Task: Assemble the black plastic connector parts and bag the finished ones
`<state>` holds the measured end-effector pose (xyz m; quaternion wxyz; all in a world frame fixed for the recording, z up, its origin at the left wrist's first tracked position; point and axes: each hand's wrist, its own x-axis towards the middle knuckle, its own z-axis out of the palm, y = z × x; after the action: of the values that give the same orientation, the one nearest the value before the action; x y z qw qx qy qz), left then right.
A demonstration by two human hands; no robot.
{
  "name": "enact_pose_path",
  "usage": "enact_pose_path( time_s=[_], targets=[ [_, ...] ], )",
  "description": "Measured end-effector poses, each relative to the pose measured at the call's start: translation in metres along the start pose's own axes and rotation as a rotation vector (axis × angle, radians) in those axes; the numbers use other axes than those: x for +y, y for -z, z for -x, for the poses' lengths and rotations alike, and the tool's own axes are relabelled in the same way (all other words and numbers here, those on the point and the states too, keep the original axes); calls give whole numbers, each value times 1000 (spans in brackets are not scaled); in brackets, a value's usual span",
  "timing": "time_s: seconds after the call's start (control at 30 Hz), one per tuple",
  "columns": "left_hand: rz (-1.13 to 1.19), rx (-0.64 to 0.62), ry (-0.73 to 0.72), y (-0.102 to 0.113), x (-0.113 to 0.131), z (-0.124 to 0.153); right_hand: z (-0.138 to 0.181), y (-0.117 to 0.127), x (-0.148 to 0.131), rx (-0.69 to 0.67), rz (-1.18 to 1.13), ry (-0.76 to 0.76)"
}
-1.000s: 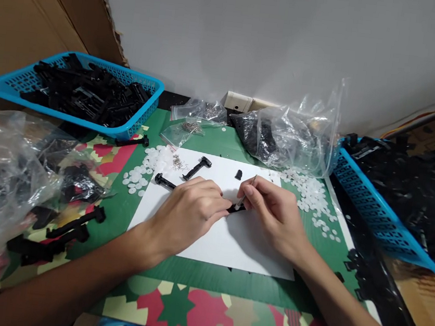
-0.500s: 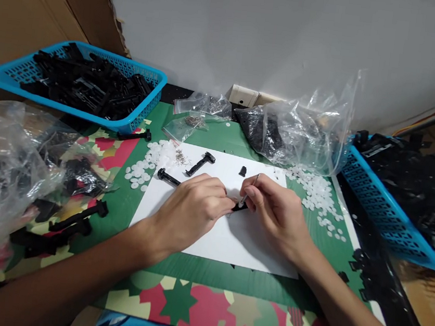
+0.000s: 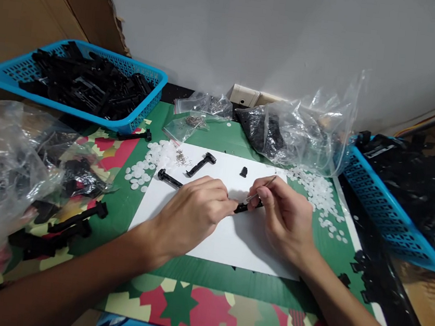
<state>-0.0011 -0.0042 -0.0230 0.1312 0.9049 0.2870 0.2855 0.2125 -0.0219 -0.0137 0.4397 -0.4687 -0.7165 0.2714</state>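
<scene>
Over a white sheet of paper (image 3: 208,245), my left hand (image 3: 200,208) is closed on a long black plastic part (image 3: 244,208), which sticks out to the right from the fingertips. My right hand (image 3: 282,212) pinches a thin metal tool (image 3: 264,187), slanted, its lower tip close to the black part; its exact kind is too small to tell. Beyond the hands lies a small black plastic piece (image 3: 243,172). Two more black plastic parts rest on the left of the paper, one T-ended part (image 3: 201,164) and one bar (image 3: 169,178) partly behind my left hand.
White discs (image 3: 138,169) and tiny metal pieces (image 3: 181,158) lie at left, more white discs (image 3: 316,192) at right. Blue baskets of black parts stand left (image 3: 128,121) and right (image 3: 384,218). Clear plastic bags (image 3: 303,136) sit along the wall.
My right hand has shifted slightly right, and the metal tool leans over more. More of the black part now shows between the hands.
</scene>
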Motion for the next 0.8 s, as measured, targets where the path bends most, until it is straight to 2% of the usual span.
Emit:
enact_pose_path(
  time_s=[0.33,0.8],
  targets=[
    [-16,-7,-16,0,1,0,-2,3,-8,-114,117,58],
    [34,-24,25,-3,0,2,7,-3,-5,-84,171,176]
  ],
)
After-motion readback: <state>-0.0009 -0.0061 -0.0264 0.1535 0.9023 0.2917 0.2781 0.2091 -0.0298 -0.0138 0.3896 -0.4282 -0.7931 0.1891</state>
